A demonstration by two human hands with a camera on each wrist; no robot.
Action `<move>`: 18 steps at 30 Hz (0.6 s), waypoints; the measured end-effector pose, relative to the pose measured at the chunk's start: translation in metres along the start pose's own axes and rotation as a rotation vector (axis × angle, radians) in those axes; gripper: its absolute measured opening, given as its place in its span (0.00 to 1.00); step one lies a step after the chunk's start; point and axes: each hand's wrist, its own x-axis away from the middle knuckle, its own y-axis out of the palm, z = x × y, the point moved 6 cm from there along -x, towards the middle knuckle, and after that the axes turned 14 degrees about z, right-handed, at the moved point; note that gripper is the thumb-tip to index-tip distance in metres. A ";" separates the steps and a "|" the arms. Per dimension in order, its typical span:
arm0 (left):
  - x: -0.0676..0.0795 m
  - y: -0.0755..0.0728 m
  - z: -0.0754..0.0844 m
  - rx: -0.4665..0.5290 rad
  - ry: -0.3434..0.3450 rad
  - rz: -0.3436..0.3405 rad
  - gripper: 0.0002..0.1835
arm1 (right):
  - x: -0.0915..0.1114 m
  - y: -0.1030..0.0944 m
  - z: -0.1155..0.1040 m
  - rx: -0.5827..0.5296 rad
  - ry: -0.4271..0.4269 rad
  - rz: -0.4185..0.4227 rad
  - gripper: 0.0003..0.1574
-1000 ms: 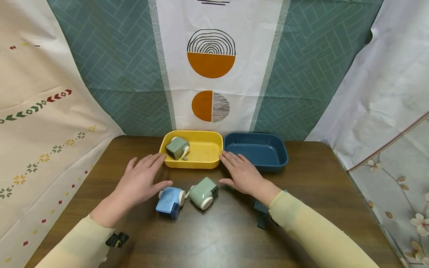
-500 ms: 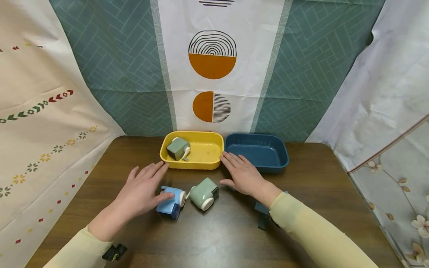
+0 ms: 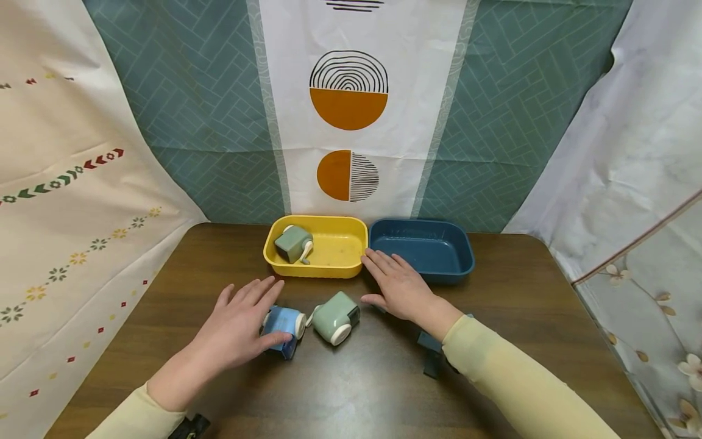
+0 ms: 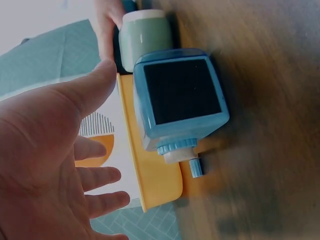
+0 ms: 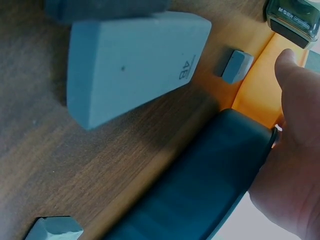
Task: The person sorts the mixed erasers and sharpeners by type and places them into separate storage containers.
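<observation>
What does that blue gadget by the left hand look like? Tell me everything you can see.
The blue gadget looks like glossy plastic: boxy, rounded at the edges, with a dark rectangular panel on one face. From another side sticks out a ribbed blue ring, a white round part and a small blue knob. It rests on the brown table, nearer the person than the yellow tray, beside a green gadget. The left hand is close, not gripping it.
</observation>
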 end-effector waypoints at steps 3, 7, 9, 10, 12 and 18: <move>0.002 0.002 0.002 0.012 0.006 -0.004 0.56 | 0.001 0.000 0.001 0.000 0.000 -0.001 0.59; 0.005 0.002 0.004 0.027 0.002 -0.007 0.56 | 0.001 -0.001 0.001 -0.009 -0.016 0.018 0.59; 0.006 0.003 0.005 0.030 0.006 -0.002 0.57 | 0.002 -0.002 0.000 -0.008 -0.028 0.031 0.59; 0.007 0.003 0.004 0.033 0.005 -0.005 0.57 | 0.002 -0.003 0.000 -0.008 -0.032 0.037 0.59; 0.008 0.005 0.004 0.038 0.000 -0.011 0.58 | 0.002 -0.003 0.000 -0.008 -0.042 0.050 0.58; 0.011 0.007 0.004 0.059 -0.012 -0.026 0.59 | 0.001 -0.002 -0.001 -0.019 -0.037 0.048 0.57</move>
